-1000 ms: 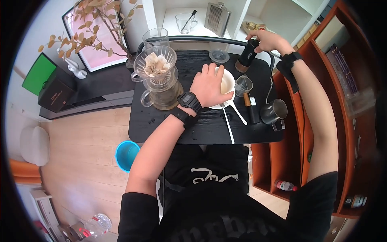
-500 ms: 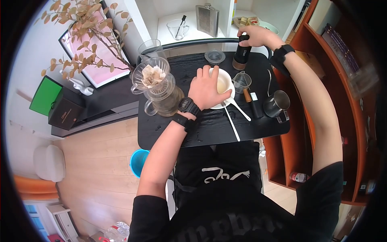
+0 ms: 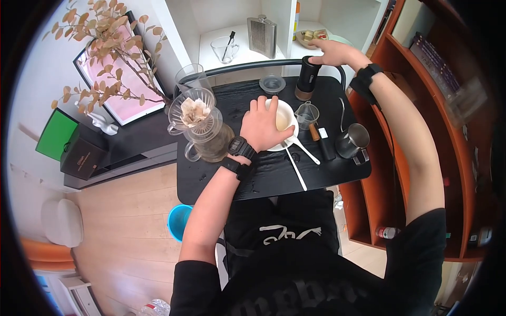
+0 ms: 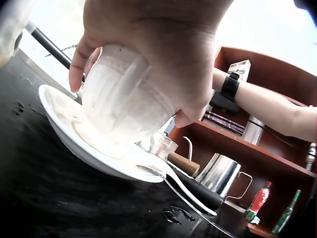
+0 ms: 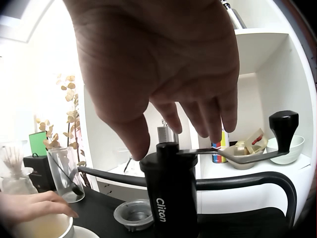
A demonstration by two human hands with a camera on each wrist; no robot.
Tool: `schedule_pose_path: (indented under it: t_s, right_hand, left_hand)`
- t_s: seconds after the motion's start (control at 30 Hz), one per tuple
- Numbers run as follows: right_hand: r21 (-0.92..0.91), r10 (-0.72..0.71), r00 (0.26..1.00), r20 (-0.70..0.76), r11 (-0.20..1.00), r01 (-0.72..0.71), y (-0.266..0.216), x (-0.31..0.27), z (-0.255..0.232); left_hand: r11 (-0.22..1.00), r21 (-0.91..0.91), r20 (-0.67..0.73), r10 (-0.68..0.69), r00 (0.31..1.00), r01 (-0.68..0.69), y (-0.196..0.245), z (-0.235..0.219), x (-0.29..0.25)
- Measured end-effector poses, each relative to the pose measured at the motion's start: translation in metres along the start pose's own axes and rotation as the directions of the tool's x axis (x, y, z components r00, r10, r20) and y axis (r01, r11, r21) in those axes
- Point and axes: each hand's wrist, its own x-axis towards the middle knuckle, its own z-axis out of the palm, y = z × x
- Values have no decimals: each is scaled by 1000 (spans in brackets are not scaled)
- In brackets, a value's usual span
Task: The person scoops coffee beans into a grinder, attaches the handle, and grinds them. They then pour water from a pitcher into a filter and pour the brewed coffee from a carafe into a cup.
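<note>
My left hand (image 3: 266, 126) curls round a white cup (image 3: 283, 120) that stands in a shallow white dish. The left wrist view shows the ribbed cup (image 4: 126, 99) under my palm, with the dish (image 4: 62, 116) below it. A white spoon and a thin stirrer lie against the dish. At the table's back right a black grinder (image 3: 307, 80) stands upright, and my right hand (image 3: 337, 52) hovers over its top. In the right wrist view that hand (image 5: 163, 64) has loosely extended fingers, its thumb beside the lid of the grinder (image 5: 171, 198).
A glass dripper (image 3: 195, 112) with a paper filter on a carafe stands left of my left hand. Near the right hand are a grey lidded dish (image 3: 272, 84), a small glass pitcher (image 3: 307, 113) and a steel jug (image 3: 354, 139). A black rail (image 3: 247, 64) runs along the table's back.
My right hand has let go of the grinder's top and its fingers have straightened. The grinder has gone from tilted to upright. My left hand keeps its hold on the cup; the head view has shifted.
</note>
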Motion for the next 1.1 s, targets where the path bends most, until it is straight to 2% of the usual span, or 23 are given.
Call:
schedule_pose_path:
  t_s: [0.13,0.23,0.37,0.5,0.63,0.67,0.87,0.97,1.07,1.1]
  right_hand:
    - [35,24,995,99,999,-27,11,-5,-14]
    - [-130,49,992,119,991,-34,16,-21,-17]
    - [-106,36,998,42,994,-32,39,-41,-26]
    - [-163,5,995,-99,986,-22,54,-59,-19]
    - [-18,-17,989,-149,1000,15,64,-54,2]
    - [53,38,994,-104,998,-32,66,-50,5]
    - [97,74,992,-100,993,-64,67,-53,6]
    - [125,47,991,-122,992,-32,65,-65,6]
    - [182,95,992,-83,980,-79,47,-77,0]
    - [144,51,993,-102,989,-36,47,-79,3]
  left_hand:
    - [1000,-6,-1,-4,1000,4,-1,0,0]
    - [1000,13,-40,9,999,-9,-3,6,0]
    - [1000,4,-52,22,998,-22,-4,5,1]
    - [1000,-10,-22,4,1000,-4,-1,2,0]
    - [1000,-2,-18,-4,1000,4,0,0,0]
    - [1000,-2,-15,-4,1000,4,0,0,-1]
    - [1000,-7,-41,-5,999,5,-2,3,-2]
    - [1000,11,-30,-1,1000,1,-2,4,0]
    - [1000,4,-23,-11,1000,11,-2,4,-1]
    - [1000,3,-25,-10,1000,10,-2,5,-2]
